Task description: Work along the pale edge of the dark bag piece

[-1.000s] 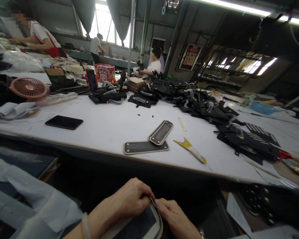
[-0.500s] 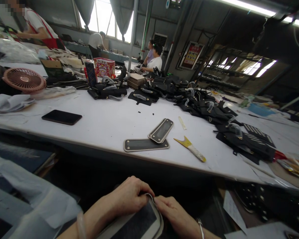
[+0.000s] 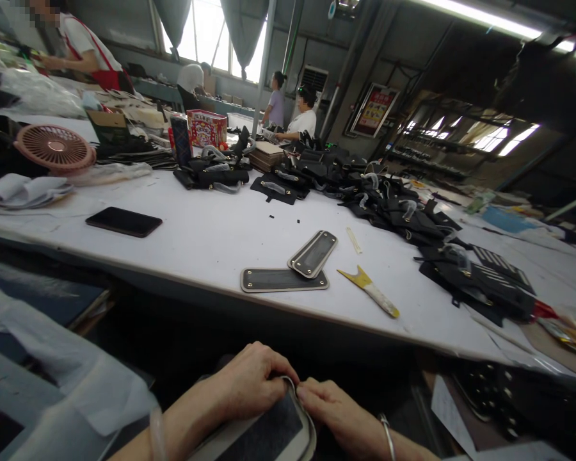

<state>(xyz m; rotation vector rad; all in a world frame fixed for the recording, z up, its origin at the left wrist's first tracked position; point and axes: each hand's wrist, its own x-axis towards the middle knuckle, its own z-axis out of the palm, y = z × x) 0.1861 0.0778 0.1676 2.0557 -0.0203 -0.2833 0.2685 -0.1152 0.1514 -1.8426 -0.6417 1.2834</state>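
Low in front of me, below the table edge, my left hand and my right hand both pinch the rounded end of a flat dark panel with a pale rim. The fingertips of both hands meet at its top edge. Two similar panels lie on the white table: one flat, one resting partly on it. A yellow-headed scraper with a pale handle lies just to their right.
A black phone lies at the left of the table, beyond it a pink fan. Piles of black bag parts run along the right and back. Other people work at far tables. White sheeting is at my lower left.
My hands have barely moved on the panel's end. My view has shifted slightly; a person in purple now stands at the far table.
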